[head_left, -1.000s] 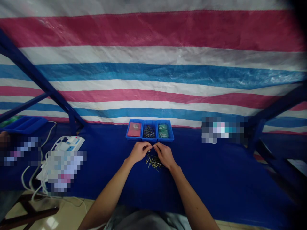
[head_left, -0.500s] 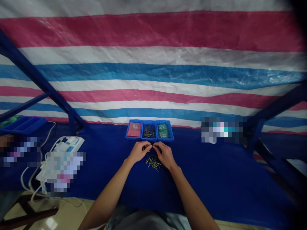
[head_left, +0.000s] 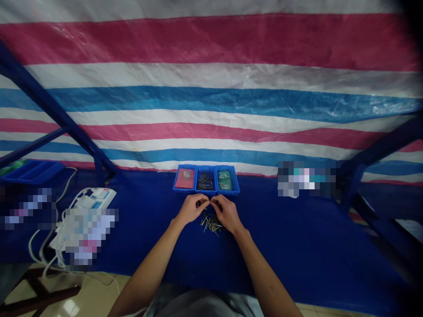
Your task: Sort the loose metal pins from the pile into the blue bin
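Note:
My left hand [head_left: 193, 208] and my right hand [head_left: 227, 211] meet fingertip to fingertip over the blue table, each closed in a pinch. Whatever lies between the fingers is too small and too hidden to name. Just below them is a loose pile of thin metal screws or pins [head_left: 212, 223], some yellowish. Beyond the hands stand three joined blue bins. The left bin holds a flat red item [head_left: 184, 178], the middle one dark screw-like pieces [head_left: 205, 181], and the right one small greenish clear packets [head_left: 225, 180].
On the left lies a white power strip [head_left: 105, 197] with cables and a blurred-out item. A blue divided tray [head_left: 36, 172] sits at the far left. Another blurred item [head_left: 292, 187] rests at the back right. Blue metal bars [head_left: 59, 110] and a striped sheet [head_left: 211, 105] stand behind.
My hands hold nearly the same pinched pose. At the far left edge, part of another person's hand has gone out of view.

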`<act>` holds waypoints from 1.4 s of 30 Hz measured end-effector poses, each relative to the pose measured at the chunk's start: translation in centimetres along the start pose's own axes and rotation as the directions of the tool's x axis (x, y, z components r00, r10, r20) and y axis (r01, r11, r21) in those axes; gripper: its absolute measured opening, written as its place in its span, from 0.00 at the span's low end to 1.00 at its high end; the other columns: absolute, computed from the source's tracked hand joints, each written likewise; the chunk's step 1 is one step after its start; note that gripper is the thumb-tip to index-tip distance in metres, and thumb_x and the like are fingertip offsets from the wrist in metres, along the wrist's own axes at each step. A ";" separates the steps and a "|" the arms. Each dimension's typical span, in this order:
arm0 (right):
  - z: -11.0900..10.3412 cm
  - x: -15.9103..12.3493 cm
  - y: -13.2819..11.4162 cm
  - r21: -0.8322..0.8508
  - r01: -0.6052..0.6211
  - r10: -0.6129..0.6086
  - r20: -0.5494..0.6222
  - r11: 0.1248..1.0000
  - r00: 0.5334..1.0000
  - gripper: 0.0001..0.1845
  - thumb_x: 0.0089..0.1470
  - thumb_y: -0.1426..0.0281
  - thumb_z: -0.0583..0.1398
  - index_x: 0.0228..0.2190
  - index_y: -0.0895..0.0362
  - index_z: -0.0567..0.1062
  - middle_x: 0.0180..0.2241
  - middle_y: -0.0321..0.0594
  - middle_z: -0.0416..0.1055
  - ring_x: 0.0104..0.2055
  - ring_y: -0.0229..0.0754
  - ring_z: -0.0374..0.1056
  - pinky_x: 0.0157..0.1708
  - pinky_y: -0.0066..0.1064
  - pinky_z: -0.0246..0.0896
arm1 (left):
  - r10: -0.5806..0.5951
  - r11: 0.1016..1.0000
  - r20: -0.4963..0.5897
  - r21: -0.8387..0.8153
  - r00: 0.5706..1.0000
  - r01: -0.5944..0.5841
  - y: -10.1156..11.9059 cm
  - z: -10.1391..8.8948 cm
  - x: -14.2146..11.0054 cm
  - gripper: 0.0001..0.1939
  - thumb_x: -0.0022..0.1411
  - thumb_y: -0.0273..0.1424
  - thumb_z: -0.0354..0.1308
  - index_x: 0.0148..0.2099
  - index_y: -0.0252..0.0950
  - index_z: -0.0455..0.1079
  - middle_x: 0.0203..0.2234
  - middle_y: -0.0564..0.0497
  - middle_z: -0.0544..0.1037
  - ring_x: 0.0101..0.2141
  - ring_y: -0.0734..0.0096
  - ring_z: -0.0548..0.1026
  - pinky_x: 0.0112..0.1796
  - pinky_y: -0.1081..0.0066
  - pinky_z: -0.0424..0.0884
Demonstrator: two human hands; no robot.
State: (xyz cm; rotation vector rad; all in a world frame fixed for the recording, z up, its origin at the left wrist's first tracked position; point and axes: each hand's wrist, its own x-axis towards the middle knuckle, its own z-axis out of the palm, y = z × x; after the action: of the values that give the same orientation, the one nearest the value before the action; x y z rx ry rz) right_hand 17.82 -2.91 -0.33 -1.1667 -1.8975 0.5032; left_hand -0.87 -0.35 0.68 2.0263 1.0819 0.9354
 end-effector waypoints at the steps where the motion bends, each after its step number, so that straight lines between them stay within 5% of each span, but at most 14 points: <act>1: 0.0 0.0 0.0 -0.003 -0.001 0.001 -0.001 1.000 1.000 0.05 0.64 0.72 0.56 0.37 0.53 0.73 0.33 0.37 0.72 0.33 0.40 0.68 0.34 0.30 0.59 | 0.002 1.000 -0.001 0.000 1.000 -0.002 0.0 0.0 0.0 0.10 0.66 0.35 0.57 0.39 0.33 0.75 0.27 0.51 0.77 0.25 0.74 0.70 0.29 0.75 0.63; 42: -0.1 0.2 -0.1 -0.007 0.001 -0.001 0.009 1.000 1.000 0.07 0.65 0.69 0.55 0.38 0.53 0.74 0.33 0.38 0.72 0.33 0.40 0.69 0.33 0.30 0.60 | -0.016 1.000 -0.025 -0.016 1.000 0.015 0.0 0.1 0.0 0.11 0.66 0.35 0.57 0.40 0.33 0.75 0.27 0.51 0.77 0.26 0.74 0.71 0.29 0.75 0.64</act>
State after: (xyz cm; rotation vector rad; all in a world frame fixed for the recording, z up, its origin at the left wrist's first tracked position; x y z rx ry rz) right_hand 17.79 -2.82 -0.13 -1.1701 -1.9092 0.5021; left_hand -0.83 -0.35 0.63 1.9955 1.0991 0.9613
